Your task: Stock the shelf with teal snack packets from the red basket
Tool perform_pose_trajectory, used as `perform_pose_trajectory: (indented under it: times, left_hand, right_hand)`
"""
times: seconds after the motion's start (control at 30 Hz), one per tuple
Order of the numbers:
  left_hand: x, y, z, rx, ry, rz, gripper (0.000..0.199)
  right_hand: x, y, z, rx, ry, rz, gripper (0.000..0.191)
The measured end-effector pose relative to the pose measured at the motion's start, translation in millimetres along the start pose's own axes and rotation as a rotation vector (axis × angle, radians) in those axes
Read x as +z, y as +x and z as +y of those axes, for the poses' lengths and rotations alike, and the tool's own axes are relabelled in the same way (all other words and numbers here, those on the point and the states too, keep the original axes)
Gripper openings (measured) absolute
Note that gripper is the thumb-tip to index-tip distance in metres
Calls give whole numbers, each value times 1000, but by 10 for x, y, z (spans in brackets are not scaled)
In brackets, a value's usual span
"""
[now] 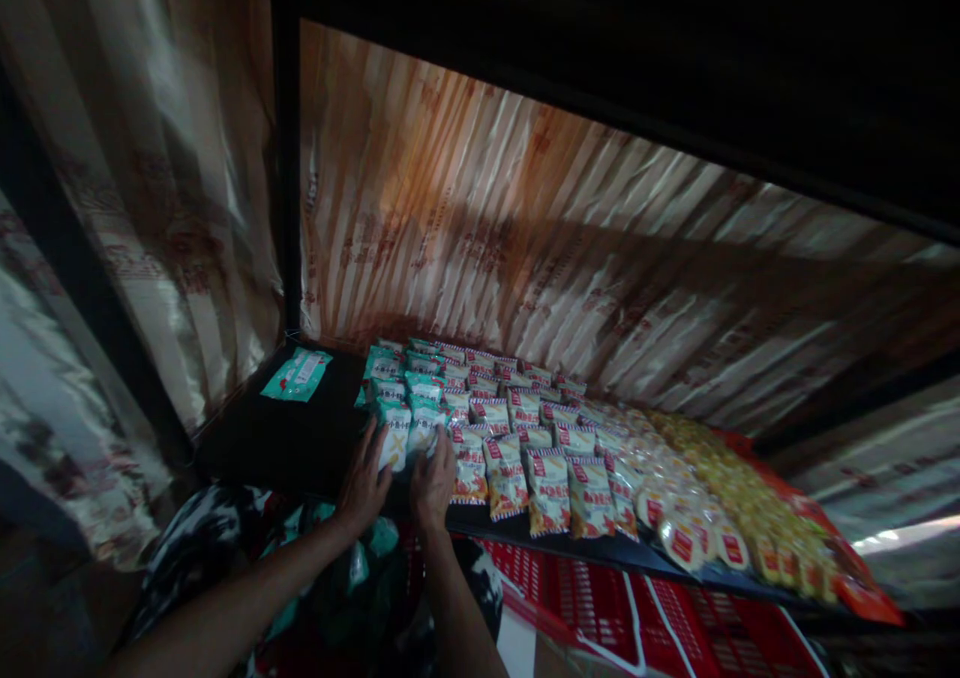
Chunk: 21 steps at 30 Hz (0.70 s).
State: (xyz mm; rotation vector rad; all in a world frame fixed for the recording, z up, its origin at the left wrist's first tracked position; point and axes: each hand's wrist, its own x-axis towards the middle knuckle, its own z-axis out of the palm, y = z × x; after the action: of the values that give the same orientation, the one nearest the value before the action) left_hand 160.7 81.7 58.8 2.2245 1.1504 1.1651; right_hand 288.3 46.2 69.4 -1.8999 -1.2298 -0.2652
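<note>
Two green-and-white snack packets stand side by side at the front of their rows on a dark shelf. My left hand [364, 480] grips the left snack packet [395, 436] low down, with fingers along its left edge and the thumb near its bottom. Around the lower right side of the right snack packet [427, 426] closes my right hand [433, 480]. Behind them are more green packets [388, 366] in two rows. Directly to the right, white-and-orange snack packets [469, 458] stand in several rows.
One green packet [298, 374] lies flat on the black shelf [315, 428] at the left. Round wrapped snacks [681, 541] and yellow packets [787, 558] fill the right side. Below are red baskets [592, 603] and a container of green packets [364, 558]. A dark post [287, 178] rises at the corner.
</note>
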Motion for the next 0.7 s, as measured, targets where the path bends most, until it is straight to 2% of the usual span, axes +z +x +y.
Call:
perform_pose_trajectory:
  times: [0.4,0.7]
  left_hand:
    - [-54,110,-76,40,10,-58,56]
    - [-75,72,-162,48,22,-69,59]
  right_hand:
    - [-28,99,23,31,55,-1,47]
    - [3,84,7,17,2,-14,53]
